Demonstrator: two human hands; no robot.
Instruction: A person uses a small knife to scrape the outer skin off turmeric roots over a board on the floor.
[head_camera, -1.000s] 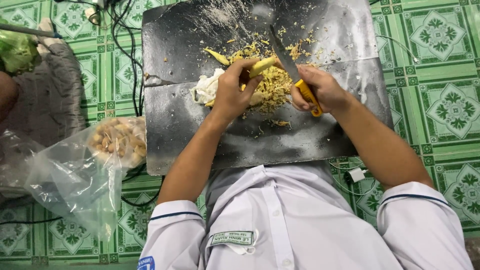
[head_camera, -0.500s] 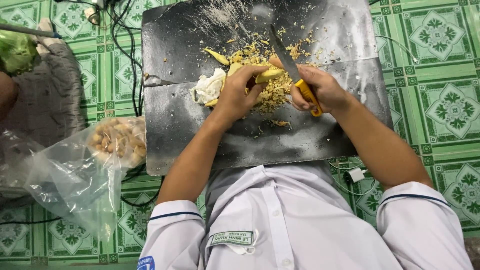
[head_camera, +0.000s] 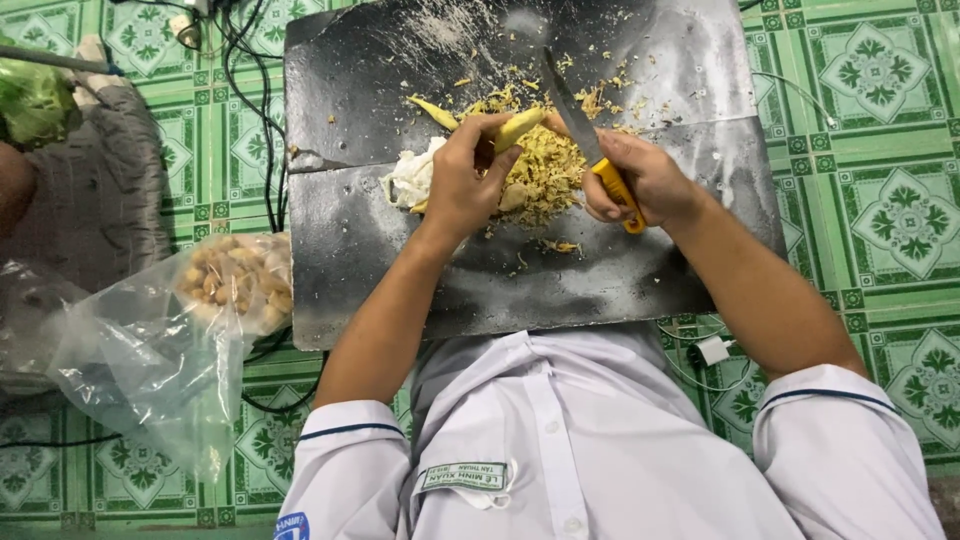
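**Both hands gripping: root in the left, knife in the right**

Gripping was the state of both hands. Your left hand (head_camera: 462, 180) closed its fingers around a pale yellow root (head_camera: 520, 128), held tilted just above the centre of the frame, its tip poking out toward the upper right. Your right hand (head_camera: 635, 180) was wrapped around the yellow handle of a knife (head_camera: 580, 125), whose blade ran up and left toward the top centre and met the root near its tip.

Below the two hands, at the centre of the frame, lay a heap of yellow shavings (head_camera: 545, 175) on the dark board (head_camera: 500, 280). A white wad (head_camera: 410, 178), cloth or peel, I could not tell which, sat just left of your left hand, touching the heap. One loose yellow piece (head_camera: 435, 110) lay on the board above that hand.

At the middle left of the frame a clear bag (head_camera: 160, 350) held more pale pieces (head_camera: 235, 280), beside the board's edge. Cables (head_camera: 250, 90) ran over the green tiled floor (head_camera: 880, 200) at the upper left.

Judging by the edge against the root and the shavings beneath, you were in the middle of paring or slicing it. The next stroke would call for a steady left grip, fingertips kept clear of the edge, and the blade drawn away from your palm.
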